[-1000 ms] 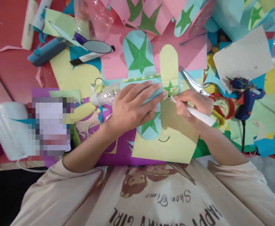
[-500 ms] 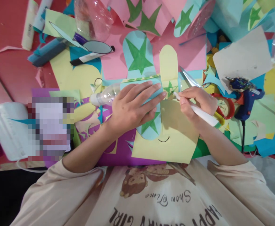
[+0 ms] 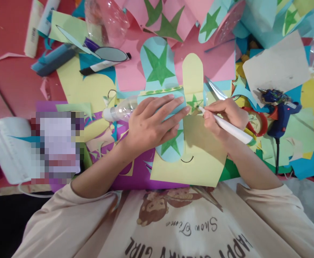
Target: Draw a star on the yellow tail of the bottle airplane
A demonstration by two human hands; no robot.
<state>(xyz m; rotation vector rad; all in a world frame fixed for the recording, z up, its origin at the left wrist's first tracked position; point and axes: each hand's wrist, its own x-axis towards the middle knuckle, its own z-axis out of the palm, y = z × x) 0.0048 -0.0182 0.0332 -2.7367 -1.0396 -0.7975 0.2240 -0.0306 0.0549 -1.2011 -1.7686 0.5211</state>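
Observation:
My right hand (image 3: 225, 116) grips a white marker (image 3: 233, 132), its tip on a green star on the small yellow paper strip (image 3: 193, 73). My left hand (image 3: 157, 123) lies flat with fingers stretched across a light blue paper piece (image 3: 159, 59) that carries large green stars; the palm hides its middle. Beneath both sits a yellow sheet (image 3: 200, 165) with a small drawn curve. A clear plastic bottle (image 3: 123, 108) lies beside my left hand, its far part hidden under the paper.
Scissors with red handles (image 3: 261, 123) lie right of my right hand, and a blue glue gun (image 3: 282, 118) is beyond them. Markers (image 3: 33, 30) lie at the upper left. Pink star-marked paper (image 3: 170, 21) stands at the back. Paper scraps surround the work.
The marker has shifted slightly on the star, its rear end swinging a little to the right and down. My left hand stays in nearly the same place.

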